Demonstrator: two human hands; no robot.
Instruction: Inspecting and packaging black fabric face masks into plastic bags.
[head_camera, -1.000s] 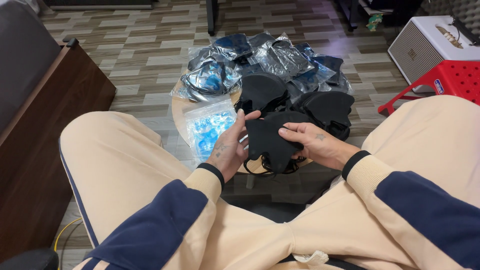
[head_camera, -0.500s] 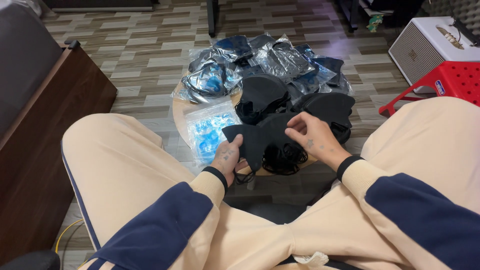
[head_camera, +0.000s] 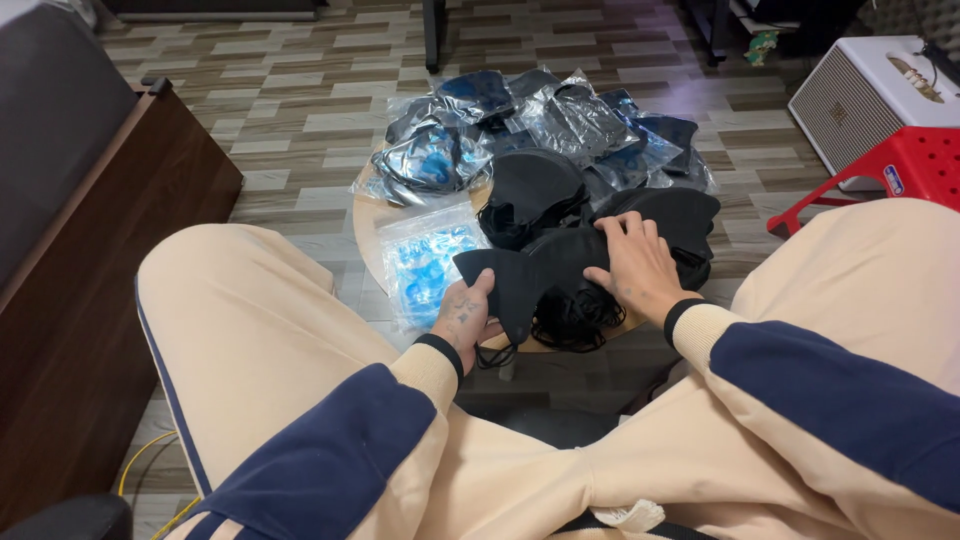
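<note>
1. Head view: the left hand (head_camera: 465, 318) pinches the near-left edge of a black face mask (head_camera: 528, 280), its fingers closed on the fabric.
2. That mask lies spread over the near edge of a small round table (head_camera: 368, 232), its long axis running left to right between the hands.
3. The right hand (head_camera: 632, 262) rests flat on the mask's right end, fingers spread and clamped on nothing; both hands sit about equally near it.
4. Loose black masks (head_camera: 535, 190) pile just beyond.
5. Clear plastic bags (head_camera: 560, 115) at the far side hold dark masks; a small zip bag (head_camera: 425, 265) on the left holds blue items.
</note>
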